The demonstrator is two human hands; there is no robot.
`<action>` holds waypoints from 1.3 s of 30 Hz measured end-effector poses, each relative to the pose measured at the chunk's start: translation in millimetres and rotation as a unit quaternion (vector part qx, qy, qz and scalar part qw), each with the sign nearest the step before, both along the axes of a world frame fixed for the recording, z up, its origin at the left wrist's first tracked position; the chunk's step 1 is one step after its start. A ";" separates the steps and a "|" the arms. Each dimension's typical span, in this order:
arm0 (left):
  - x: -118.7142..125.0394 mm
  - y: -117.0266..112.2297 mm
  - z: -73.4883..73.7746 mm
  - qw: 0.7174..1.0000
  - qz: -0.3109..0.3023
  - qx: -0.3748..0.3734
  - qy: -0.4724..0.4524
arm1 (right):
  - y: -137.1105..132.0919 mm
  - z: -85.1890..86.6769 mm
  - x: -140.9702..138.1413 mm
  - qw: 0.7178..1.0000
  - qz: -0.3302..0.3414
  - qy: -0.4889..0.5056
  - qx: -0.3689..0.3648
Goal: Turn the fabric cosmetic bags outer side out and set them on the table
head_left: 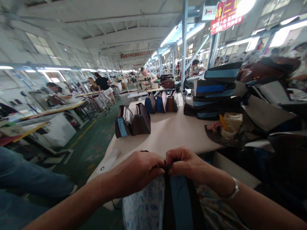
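Note:
My left hand (137,169) and my right hand (184,163) meet at the top edge of a black fabric bag with a blue stripe (179,204). Both pinch a dark edge or seam between thumbs and fingers, though the fingers hide the exact spot. A lining printed in blue and white (144,204) shows on the bag's left side. A floral cloth (211,201) lies to the right, under my right forearm. A silver bracelet (233,189) circles my right wrist.
A beige-covered worktable (168,134) holds several standing black-and-blue bags (132,121). Stacked bags (213,92) and a dark tray with a glue pot (227,127) lie to the right. Co-workers sit at machines along long rows.

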State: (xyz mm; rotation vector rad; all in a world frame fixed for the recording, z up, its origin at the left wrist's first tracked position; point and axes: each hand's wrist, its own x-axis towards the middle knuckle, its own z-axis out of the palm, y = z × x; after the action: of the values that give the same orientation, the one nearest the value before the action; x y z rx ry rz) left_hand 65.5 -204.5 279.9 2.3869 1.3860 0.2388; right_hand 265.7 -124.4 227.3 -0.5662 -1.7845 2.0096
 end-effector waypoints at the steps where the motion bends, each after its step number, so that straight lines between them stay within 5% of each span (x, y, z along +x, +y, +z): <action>1: -0.4 -0.3 -0.8 0.999 -0.010 0.025 0.041 | 0.9 -0.6 -0.9 1.000 0.003 0.004 -0.008; 5: 1.5 -4.3 -7.9 0.992 0.002 0.072 0.100 | 3.1 0.6 -1.5 1.000 0.011 0.017 -0.013; 10: 6.2 -10.1 -12.1 0.995 0.086 0.020 -0.044 | 1.3 4.1 4.0 0.999 0.042 0.019 0.020; 21: -0.3 -3.4 -3.6 0.993 0.027 -0.076 -0.091 | -7.8 -10.4 -3.8 0.990 -0.032 0.049 0.131; 26: -3.3 -13.5 -2.0 0.992 0.051 -0.070 -0.092 | -12.9 -16.4 -1.2 0.914 -0.087 0.116 0.379; 32: -11.4 -21.9 -0.4 0.935 0.110 -0.246 -0.232 | -12.7 -11.2 6.7 0.738 0.014 0.102 0.667; 35: -8.9 -23.2 -8.8 0.898 0.142 -0.327 -0.260 | -17.1 -9.4 6.8 0.675 0.024 0.065 0.734; 37: -5.2 -25.4 -11.8 0.891 0.140 -0.343 -0.262 | -21.8 -8.3 7.8 0.681 0.039 0.074 0.727; 39: -1.6 -29.2 -10.0 0.907 0.121 -0.313 -0.253 | -25.3 -6.4 10.2 0.757 0.049 0.125 0.639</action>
State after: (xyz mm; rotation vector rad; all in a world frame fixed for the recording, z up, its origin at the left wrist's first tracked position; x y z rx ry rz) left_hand 63.8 -233.7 269.9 1.4926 1.2518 0.3773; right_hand 275.8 -149.7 220.9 0.2440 -2.4323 0.4477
